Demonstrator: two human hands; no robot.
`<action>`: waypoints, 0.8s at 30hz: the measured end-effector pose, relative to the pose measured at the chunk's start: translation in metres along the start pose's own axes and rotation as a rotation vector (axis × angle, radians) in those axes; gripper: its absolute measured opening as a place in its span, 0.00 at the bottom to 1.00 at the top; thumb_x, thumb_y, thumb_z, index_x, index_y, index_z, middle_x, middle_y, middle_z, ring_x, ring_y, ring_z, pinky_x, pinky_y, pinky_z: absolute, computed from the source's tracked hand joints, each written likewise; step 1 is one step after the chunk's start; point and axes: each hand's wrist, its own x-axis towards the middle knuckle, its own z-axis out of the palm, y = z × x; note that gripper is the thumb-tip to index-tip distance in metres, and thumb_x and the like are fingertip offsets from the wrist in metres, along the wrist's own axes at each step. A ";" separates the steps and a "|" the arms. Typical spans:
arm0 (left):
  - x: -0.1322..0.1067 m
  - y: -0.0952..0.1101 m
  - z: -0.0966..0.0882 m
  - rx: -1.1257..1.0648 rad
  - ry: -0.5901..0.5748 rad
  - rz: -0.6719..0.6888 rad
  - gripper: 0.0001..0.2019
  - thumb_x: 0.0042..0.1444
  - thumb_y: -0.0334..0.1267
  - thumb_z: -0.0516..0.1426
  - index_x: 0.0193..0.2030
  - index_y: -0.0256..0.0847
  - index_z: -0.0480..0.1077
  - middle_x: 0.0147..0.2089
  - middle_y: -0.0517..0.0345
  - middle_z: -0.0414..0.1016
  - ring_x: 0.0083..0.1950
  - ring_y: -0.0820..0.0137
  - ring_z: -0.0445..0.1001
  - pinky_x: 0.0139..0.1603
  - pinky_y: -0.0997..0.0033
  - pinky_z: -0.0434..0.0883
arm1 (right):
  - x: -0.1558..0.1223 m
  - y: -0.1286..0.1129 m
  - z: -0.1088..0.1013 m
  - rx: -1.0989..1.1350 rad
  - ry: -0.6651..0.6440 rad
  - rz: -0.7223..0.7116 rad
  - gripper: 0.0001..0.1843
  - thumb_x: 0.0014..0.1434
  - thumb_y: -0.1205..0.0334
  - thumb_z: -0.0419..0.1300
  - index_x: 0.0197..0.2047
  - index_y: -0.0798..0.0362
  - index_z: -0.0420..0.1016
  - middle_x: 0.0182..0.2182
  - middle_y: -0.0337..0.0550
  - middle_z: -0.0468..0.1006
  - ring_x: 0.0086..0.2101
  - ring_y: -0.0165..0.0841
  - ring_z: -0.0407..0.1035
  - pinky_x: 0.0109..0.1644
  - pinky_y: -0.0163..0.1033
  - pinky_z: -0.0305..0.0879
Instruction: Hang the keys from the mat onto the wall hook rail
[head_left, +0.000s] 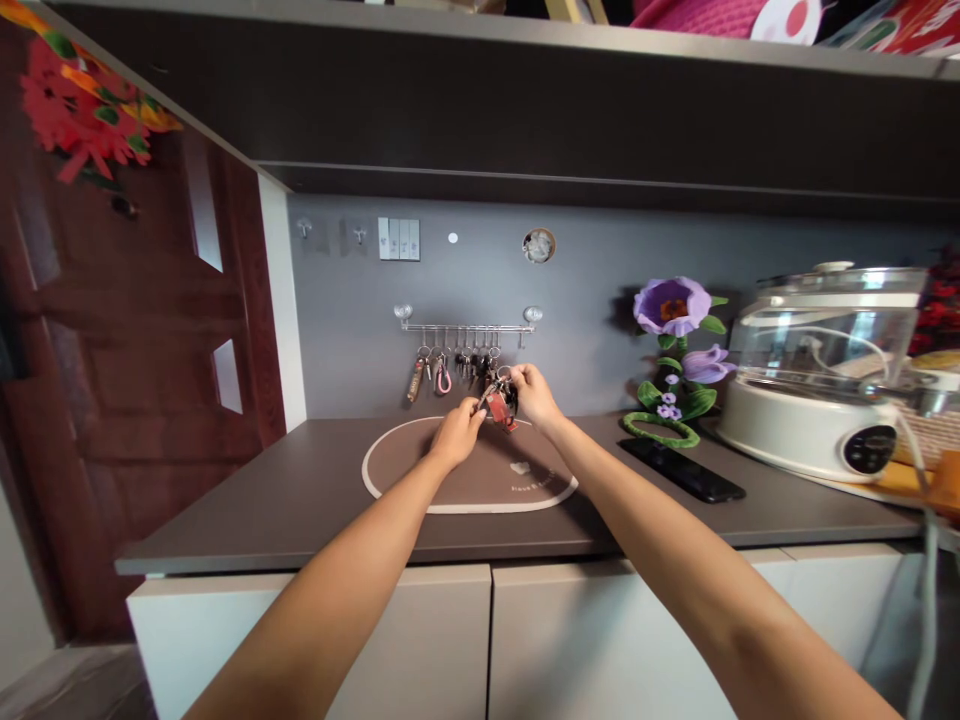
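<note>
Both my hands are closed on one bunch of keys (501, 405) with a reddish tag, held in front of the wall. My left hand (459, 432) pinches its lower left side. At the top, by the ring, my right hand (534, 395) grips it. Just behind hangs a metal hook rail (465, 328) with several other key sets, among them a tan key fob (415, 380) and a pink carabiner (443, 378). An oval brown mat (420, 470) with a pale rim lies below my hands.
To the right stand a purple crocheted flower (673, 305), a black phone (682, 470) lying flat, and a white appliance with a clear top (810, 400). A dark shelf (525, 110) overhangs the counter (285, 490). A brown door (142, 380) is at the left.
</note>
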 end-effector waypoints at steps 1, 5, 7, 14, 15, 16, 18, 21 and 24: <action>0.000 -0.001 0.000 0.013 0.002 -0.002 0.10 0.55 0.39 0.50 0.43 0.42 0.64 0.41 0.51 0.74 0.42 0.66 0.72 0.43 0.67 0.66 | 0.005 0.000 -0.001 -0.014 0.009 0.005 0.11 0.55 0.55 0.47 0.31 0.53 0.62 0.29 0.38 0.68 0.30 0.28 0.61 0.38 0.34 0.58; 0.000 -0.004 0.000 0.046 0.012 -0.011 0.11 0.57 0.40 0.47 0.44 0.40 0.63 0.40 0.50 0.74 0.40 0.68 0.72 0.43 0.68 0.66 | 0.027 -0.003 -0.005 -0.060 0.047 0.044 0.11 0.55 0.55 0.46 0.30 0.53 0.61 0.25 0.36 0.66 0.27 0.27 0.59 0.35 0.34 0.57; 0.001 -0.005 0.001 0.070 0.038 -0.038 0.12 0.58 0.40 0.46 0.44 0.39 0.63 0.39 0.50 0.74 0.40 0.69 0.72 0.43 0.69 0.66 | 0.039 -0.004 -0.006 -0.093 0.071 0.074 0.10 0.55 0.56 0.46 0.30 0.53 0.61 0.24 0.36 0.65 0.26 0.27 0.58 0.33 0.33 0.56; 0.002 -0.007 0.002 0.087 0.096 -0.081 0.11 0.58 0.39 0.45 0.43 0.38 0.63 0.37 0.51 0.74 0.35 0.71 0.72 0.38 0.72 0.65 | 0.066 -0.004 -0.007 -0.213 0.109 0.142 0.07 0.54 0.61 0.47 0.28 0.54 0.62 0.25 0.38 0.67 0.27 0.27 0.59 0.34 0.33 0.55; 0.002 -0.008 0.002 0.089 0.100 -0.087 0.11 0.58 0.39 0.45 0.43 0.38 0.63 0.36 0.52 0.73 0.34 0.71 0.72 0.37 0.72 0.65 | 0.069 -0.004 -0.006 -0.233 0.112 0.144 0.08 0.54 0.62 0.47 0.28 0.55 0.62 0.26 0.39 0.67 0.27 0.27 0.59 0.34 0.33 0.56; 0.002 -0.008 0.002 0.093 0.102 -0.092 0.11 0.58 0.39 0.45 0.43 0.38 0.63 0.36 0.52 0.73 0.34 0.71 0.72 0.37 0.72 0.65 | 0.072 -0.005 -0.005 -0.257 0.113 0.141 0.08 0.54 0.62 0.47 0.28 0.55 0.62 0.26 0.39 0.68 0.28 0.28 0.60 0.35 0.33 0.56; 0.002 -0.008 0.002 0.102 0.102 -0.092 0.11 0.58 0.39 0.44 0.42 0.38 0.63 0.36 0.52 0.73 0.33 0.72 0.72 0.36 0.73 0.65 | 0.078 -0.006 -0.003 -0.306 0.109 0.136 0.08 0.54 0.62 0.47 0.28 0.55 0.63 0.26 0.40 0.69 0.27 0.28 0.59 0.35 0.34 0.56; 0.002 -0.008 0.002 0.113 0.104 -0.083 0.11 0.58 0.39 0.44 0.41 0.38 0.63 0.36 0.52 0.73 0.33 0.72 0.71 0.36 0.73 0.65 | 0.085 -0.007 0.000 -0.367 0.082 0.126 0.09 0.55 0.63 0.46 0.28 0.56 0.65 0.26 0.41 0.69 0.27 0.28 0.59 0.35 0.34 0.57; 0.002 -0.008 0.002 0.120 0.103 -0.090 0.11 0.58 0.39 0.44 0.41 0.38 0.63 0.37 0.52 0.73 0.33 0.72 0.71 0.35 0.73 0.64 | 0.090 -0.009 0.004 -0.414 0.066 0.137 0.10 0.55 0.64 0.46 0.29 0.56 0.66 0.26 0.42 0.70 0.27 0.28 0.60 0.35 0.33 0.57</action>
